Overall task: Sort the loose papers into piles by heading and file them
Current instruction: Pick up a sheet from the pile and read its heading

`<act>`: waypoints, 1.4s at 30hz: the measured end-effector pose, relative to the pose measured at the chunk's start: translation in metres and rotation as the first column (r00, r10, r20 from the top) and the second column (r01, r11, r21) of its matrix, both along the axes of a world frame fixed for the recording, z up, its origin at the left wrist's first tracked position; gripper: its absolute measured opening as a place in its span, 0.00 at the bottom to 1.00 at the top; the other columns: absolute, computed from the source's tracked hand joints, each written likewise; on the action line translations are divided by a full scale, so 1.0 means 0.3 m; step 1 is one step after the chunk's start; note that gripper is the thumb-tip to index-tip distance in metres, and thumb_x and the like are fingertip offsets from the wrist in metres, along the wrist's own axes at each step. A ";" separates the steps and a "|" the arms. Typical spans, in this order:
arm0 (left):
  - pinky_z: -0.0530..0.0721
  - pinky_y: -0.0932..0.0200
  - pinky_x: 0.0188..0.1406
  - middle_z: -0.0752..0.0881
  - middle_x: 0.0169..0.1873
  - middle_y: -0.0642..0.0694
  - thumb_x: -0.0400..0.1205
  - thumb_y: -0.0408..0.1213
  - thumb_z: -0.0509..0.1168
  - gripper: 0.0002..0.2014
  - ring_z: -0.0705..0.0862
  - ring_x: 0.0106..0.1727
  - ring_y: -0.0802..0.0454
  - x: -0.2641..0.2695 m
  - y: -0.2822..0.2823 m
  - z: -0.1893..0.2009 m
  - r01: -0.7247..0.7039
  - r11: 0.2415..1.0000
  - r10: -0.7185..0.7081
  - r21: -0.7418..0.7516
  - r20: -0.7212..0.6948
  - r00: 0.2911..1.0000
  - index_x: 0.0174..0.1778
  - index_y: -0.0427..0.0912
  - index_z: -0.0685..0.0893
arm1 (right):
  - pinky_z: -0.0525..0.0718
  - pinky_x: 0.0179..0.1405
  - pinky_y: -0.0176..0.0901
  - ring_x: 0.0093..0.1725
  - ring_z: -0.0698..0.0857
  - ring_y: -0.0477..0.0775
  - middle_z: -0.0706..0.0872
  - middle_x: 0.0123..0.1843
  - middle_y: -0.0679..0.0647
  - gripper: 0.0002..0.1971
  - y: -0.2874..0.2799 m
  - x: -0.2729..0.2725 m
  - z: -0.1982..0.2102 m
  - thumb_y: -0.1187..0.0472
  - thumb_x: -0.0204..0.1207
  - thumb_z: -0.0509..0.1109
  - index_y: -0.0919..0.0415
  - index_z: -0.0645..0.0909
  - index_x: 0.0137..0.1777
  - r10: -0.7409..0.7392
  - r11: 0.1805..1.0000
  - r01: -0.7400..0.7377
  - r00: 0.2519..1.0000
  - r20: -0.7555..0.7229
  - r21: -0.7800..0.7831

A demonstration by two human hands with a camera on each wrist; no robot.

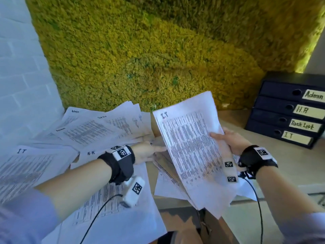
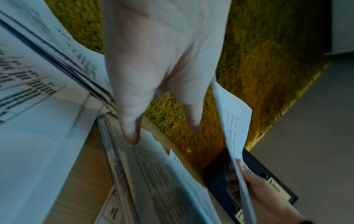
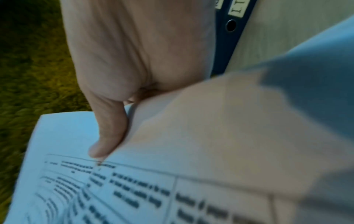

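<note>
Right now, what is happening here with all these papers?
A person is sorting printed sheets by heading. The right hand holds up a sheaf of papers whose top page is headed IT. The left hand reaches with straight fingers over the loose papers spread on the desk, among them pages headed Admin, H.R and IT. Four dark binders, labelled Admin, H.R, Task List and IT, lie stacked at the right. Most pages are not yet sorted.

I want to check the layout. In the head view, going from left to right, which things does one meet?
IT sheet on the table → left hand → held IT papers → right hand → stacked binders.
</note>
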State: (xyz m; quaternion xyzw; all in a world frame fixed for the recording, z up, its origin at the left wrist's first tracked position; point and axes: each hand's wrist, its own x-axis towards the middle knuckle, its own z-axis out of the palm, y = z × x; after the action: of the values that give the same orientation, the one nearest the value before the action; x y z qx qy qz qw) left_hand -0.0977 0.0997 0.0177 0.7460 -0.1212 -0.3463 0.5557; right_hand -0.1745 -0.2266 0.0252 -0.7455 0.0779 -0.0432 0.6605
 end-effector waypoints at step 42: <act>0.78 0.56 0.38 0.84 0.36 0.47 0.86 0.32 0.60 0.08 0.80 0.36 0.49 -0.007 0.778 0.228 -0.614 0.768 0.577 -0.185 0.614 0.538 0.45 0.34 0.81 | 0.79 0.44 0.43 0.42 0.81 0.48 0.86 0.43 0.50 0.05 0.428 0.234 0.137 0.57 0.79 0.72 0.56 0.81 0.46 -0.335 0.920 0.385 0.869 0.365 -0.074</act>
State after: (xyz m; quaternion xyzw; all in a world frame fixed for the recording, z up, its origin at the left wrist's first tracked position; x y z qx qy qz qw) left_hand -0.0996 0.3331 0.0862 0.8276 -0.0326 0.1360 0.5437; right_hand -0.1042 -0.0983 0.0663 -0.7444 0.0955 -0.3012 0.5882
